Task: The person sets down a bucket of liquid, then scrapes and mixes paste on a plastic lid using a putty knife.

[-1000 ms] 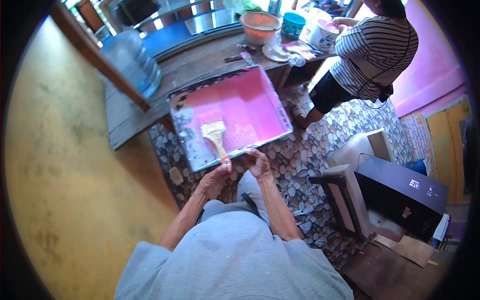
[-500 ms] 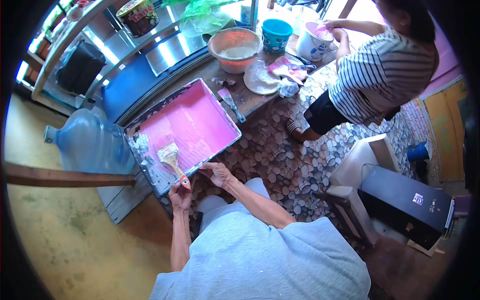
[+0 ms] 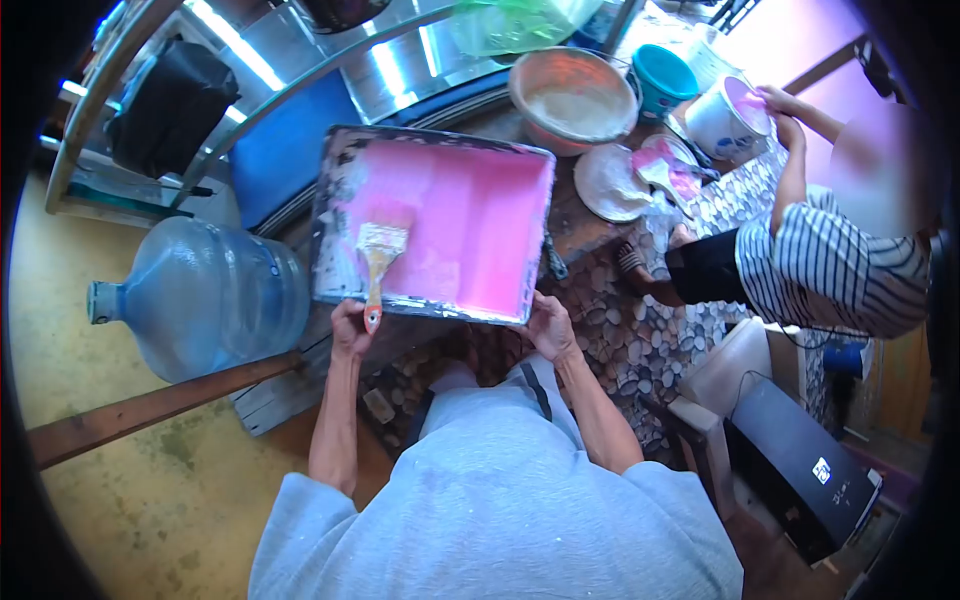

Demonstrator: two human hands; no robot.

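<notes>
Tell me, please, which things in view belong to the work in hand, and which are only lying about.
Likely in use:
- paint tray, gripped by the left hand and right hand
- paintbrush, bristles in pink paint
- white bucket, at another person's hands

Seemingly just lying about:
- large water bottle
- black box
- green plastic bag

One tray (image 3: 440,143), one basin (image 3: 570,70), probably two brushes (image 3: 383,240) (one indistinct)
</notes>
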